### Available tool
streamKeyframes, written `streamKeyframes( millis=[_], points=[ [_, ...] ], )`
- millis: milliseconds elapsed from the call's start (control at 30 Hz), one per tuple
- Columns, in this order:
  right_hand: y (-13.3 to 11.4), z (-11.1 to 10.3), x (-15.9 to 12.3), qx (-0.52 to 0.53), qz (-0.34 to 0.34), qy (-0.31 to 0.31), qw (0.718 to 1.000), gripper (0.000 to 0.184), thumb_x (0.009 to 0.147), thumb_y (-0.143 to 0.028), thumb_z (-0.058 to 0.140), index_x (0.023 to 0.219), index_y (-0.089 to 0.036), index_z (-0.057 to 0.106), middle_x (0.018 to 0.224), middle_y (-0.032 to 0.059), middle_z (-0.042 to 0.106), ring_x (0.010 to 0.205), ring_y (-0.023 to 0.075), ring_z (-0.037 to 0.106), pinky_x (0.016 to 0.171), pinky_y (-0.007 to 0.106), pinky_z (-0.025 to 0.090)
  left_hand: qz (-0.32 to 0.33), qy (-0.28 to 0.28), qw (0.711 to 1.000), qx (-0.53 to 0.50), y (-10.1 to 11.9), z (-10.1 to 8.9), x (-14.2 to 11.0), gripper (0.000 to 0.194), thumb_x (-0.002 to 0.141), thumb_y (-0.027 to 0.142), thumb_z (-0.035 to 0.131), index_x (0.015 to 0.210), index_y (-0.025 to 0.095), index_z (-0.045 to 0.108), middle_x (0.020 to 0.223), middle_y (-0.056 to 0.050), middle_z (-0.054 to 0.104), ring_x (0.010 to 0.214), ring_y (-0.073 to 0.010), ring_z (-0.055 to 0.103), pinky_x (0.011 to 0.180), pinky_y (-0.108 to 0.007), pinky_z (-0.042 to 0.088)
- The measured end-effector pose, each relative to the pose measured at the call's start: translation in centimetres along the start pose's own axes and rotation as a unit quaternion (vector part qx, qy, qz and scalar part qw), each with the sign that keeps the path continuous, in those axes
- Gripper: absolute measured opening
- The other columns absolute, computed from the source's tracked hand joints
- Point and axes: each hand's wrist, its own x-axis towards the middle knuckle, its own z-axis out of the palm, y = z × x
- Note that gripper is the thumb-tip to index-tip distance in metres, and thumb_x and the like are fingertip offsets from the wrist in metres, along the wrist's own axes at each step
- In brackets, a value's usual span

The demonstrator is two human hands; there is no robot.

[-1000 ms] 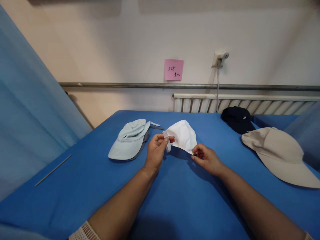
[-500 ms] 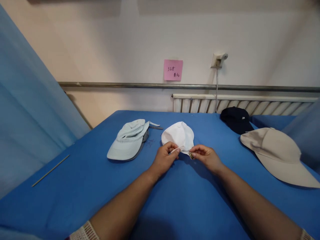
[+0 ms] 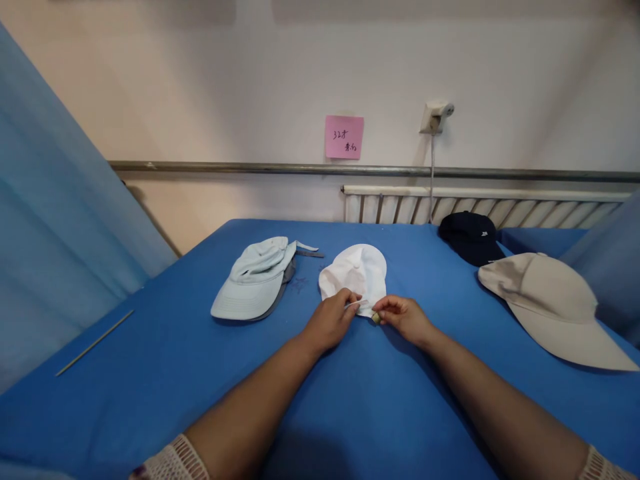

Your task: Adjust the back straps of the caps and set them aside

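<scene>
A white cap (image 3: 363, 263) lies on the blue-covered table, its back edge toward me. My left hand (image 3: 334, 319) pinches the cap's white strap (image 3: 356, 303) between thumb and fingers. At the cap's near right edge, my right hand (image 3: 403, 319) holds the small brass-coloured buckle (image 3: 376, 319) in its fingertips. The strap's tip points toward the buckle, a short gap apart. To the left of my hands rests a pale blue cap (image 3: 255, 280), stacked on a grey cap (image 3: 286, 283) that is mostly hidden.
A beige cap (image 3: 550, 300) and a black cap (image 3: 470, 235) lie at the right. On the left is a thin stick (image 3: 95, 343). Behind the blue table (image 3: 200, 373) stand a radiator (image 3: 410, 207) and a metal rail (image 3: 250, 168). A blue curtain (image 3: 65, 187) hangs at the left.
My left hand has brought the strap right and toward me, close to the buckle. The white cap has settled flatter, and its buckle, hidden at first, now shows at my right fingertips.
</scene>
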Motion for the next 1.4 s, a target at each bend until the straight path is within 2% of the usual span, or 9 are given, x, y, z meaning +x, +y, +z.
streamKeyframes(
  millis=[67, 133, 267, 400, 667, 833, 1200, 1400],
  points=[
    [-0.1, -0.1, -0.2, -0.115, -0.060, -0.022, 0.991, 0.009, 0.080, -0.021, 0.057, 0.080, -0.020, 0.066, 0.084, 0.0026, 0.065, 0.078, 0.0158, 0.061, 0.077, 0.032, 0.049, -0.009, -0.002, 1.000, 0.001, -0.4, 0.1, 0.2, 0.012, 0.091, 0.031, 0.046, 0.087, 0.022, 0.053, 0.118, -0.006, 0.068, 0.109, -0.0222, 0.062, 0.091, -0.036, 0.046],
    [-0.6, -0.4, -0.5, -0.215, -0.110, -0.056, 0.969, 0.018, 0.081, -0.012, 0.053, 0.085, -0.021, 0.067, 0.092, 0.0030, 0.064, 0.087, 0.0160, 0.060, 0.083, 0.032, 0.048, -0.003, -0.008, 1.000, 0.004, -0.4, 0.0, 0.2, 0.013, 0.091, 0.032, 0.046, 0.087, 0.022, 0.054, 0.115, -0.006, 0.068, 0.108, -0.0223, 0.062, 0.088, -0.034, 0.046],
    [-1.8, -0.9, -1.0, -0.303, -0.138, -0.103, 0.937, 0.028, 0.080, -0.007, 0.054, 0.100, -0.022, 0.065, 0.101, 0.0046, 0.062, 0.094, 0.0174, 0.058, 0.087, 0.032, 0.046, 0.017, -0.009, 0.999, 0.029, 0.0, -0.2, 0.0, 0.017, 0.091, 0.033, 0.045, 0.086, 0.021, 0.056, 0.098, -0.004, 0.071, 0.090, -0.0198, 0.064, 0.076, -0.029, 0.046],
    [-2.2, -1.2, -0.9, -0.321, -0.139, -0.136, 0.927, 0.030, 0.080, -0.010, 0.058, 0.107, -0.022, 0.062, 0.105, 0.0055, 0.059, 0.095, 0.0176, 0.057, 0.088, 0.031, 0.045, 0.021, 0.005, 0.998, 0.052, 0.0, -0.1, 0.0, 0.021, 0.091, 0.034, 0.045, 0.085, 0.019, 0.058, 0.082, -0.001, 0.067, 0.074, -0.0165, 0.060, 0.066, -0.026, 0.042],
    [-3.2, -1.3, 0.0, -0.356, -0.113, -0.168, 0.912, 0.024, 0.074, -0.007, 0.058, 0.094, -0.020, 0.058, 0.085, 0.0006, 0.055, 0.072, 0.0133, 0.051, 0.068, 0.025, 0.043, 0.010, 0.023, 0.999, 0.033, 0.1, 0.4, 0.2, 0.020, 0.086, 0.034, 0.050, 0.081, 0.019, 0.062, 0.076, 0.000, 0.066, 0.069, -0.0150, 0.057, 0.063, -0.025, 0.041],
    [-3.9, -1.6, -0.6, -0.338, -0.114, -0.201, 0.912, 0.035, 0.071, -0.001, 0.055, 0.099, -0.021, 0.059, 0.096, 0.0020, 0.055, 0.078, 0.0131, 0.052, 0.071, 0.024, 0.043, 0.014, 0.020, 0.999, 0.024, 0.2, 0.4, 0.0, 0.021, 0.087, 0.034, 0.050, 0.081, 0.018, 0.063, 0.076, -0.001, 0.066, 0.070, -0.0149, 0.057, 0.063, -0.025, 0.041],
    [-4.1, -1.6, -0.5, -0.350, -0.099, -0.194, 0.911, 0.025, 0.078, -0.006, 0.053, 0.097, -0.020, 0.061, 0.092, 0.0027, 0.059, 0.082, 0.0149, 0.054, 0.075, 0.026, 0.043, 0.016, 0.016, 1.000, 0.015, -0.1, 0.5, -0.1, 0.021, 0.087, 0.034, 0.050, 0.082, 0.018, 0.063, 0.077, 0.000, 0.066, 0.069, -0.0144, 0.057, 0.065, -0.025, 0.042],
    [-3.5, -1.4, -0.1, -0.381, -0.081, -0.184, 0.902, 0.019, 0.078, -0.012, 0.059, 0.096, -0.018, 0.059, 0.089, 0.0031, 0.059, 0.078, 0.0146, 0.053, 0.071, 0.025, 0.041, -0.021, 0.043, 0.995, -0.085, 0.1, 0.7, 0.4, 0.021, 0.086, 0.034, 0.052, 0.079, 0.017, 0.061, 0.078, -0.001, 0.067, 0.071, -0.0145, 0.059, 0.066, -0.025, 0.044]
  ],
)
